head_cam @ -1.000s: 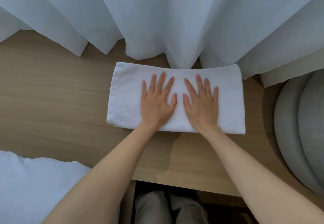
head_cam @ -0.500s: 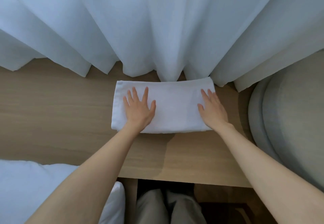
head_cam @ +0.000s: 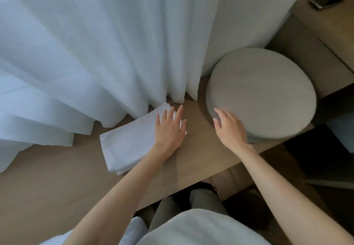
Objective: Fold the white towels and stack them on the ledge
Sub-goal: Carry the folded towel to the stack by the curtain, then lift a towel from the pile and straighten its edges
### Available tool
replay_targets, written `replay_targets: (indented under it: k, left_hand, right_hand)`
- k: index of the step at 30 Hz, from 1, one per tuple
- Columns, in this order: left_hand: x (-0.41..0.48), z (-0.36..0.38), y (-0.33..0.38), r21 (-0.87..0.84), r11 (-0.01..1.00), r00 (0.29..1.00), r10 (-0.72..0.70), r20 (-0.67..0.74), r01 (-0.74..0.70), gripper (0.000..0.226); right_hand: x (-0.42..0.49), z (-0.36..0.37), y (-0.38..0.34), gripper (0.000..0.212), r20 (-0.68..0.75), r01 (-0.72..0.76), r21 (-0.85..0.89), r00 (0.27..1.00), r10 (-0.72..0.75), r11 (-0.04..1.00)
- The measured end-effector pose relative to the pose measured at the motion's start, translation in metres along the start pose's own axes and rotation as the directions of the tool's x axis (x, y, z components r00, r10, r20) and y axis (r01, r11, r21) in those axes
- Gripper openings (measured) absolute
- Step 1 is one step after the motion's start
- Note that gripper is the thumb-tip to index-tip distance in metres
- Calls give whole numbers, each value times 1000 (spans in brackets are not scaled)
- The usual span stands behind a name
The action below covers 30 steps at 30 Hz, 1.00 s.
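Towel (head_cam: 130, 145) on ledge (head_cam: 57, 187), left of cushion (head_cam: 262, 95)

The curtain (head_cam: 115, 62) covers the towel's (head_cam: 126, 145) far edge, the left hand (head_cam: 169, 131) its end.

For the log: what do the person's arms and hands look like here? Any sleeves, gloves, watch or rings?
The left hand and right hand are both bare, with no gloves and no rings showing. The left forearm and right forearm are uncovered down to the frame's lower edge. No sleeve, watch or bracelet is in view.
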<state>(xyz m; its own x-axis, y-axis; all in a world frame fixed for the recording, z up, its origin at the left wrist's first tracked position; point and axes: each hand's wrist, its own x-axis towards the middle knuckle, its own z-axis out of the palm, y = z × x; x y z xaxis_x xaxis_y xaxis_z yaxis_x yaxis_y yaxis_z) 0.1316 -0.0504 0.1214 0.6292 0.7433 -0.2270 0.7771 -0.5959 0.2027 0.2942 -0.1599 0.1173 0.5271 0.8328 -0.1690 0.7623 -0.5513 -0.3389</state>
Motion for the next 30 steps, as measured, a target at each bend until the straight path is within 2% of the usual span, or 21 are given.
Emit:
replay_targets:
  k: [5,10,18,25,30]
  left_hand:
    - [16,-33,84,27,977,976,211,-53,-210,53]
    - [38,-51,169,100,920,918,388,-80,-380,52]
    - [90,-67,342,209,815,811,571,-127,-541,51]
    - [115,-76,492,274,696,699,708,-103,-664,54]
    - [115,-83,557,232,571,570,818,-79,-788,53]
  right_hand:
    - [-31,-49,63,43,-103,-99,-44,990,94,994]
    - [-43,-93,128,42,-188,-153,-60,972,139,986]
    - [-36,-184,262,37,-320,-228,-27,925,207,973]
    - [-54,-251,366,37,-438,-407,2,820,367,913]
    - [-79,-276,411,40,-450,-545,106,719,529,832]
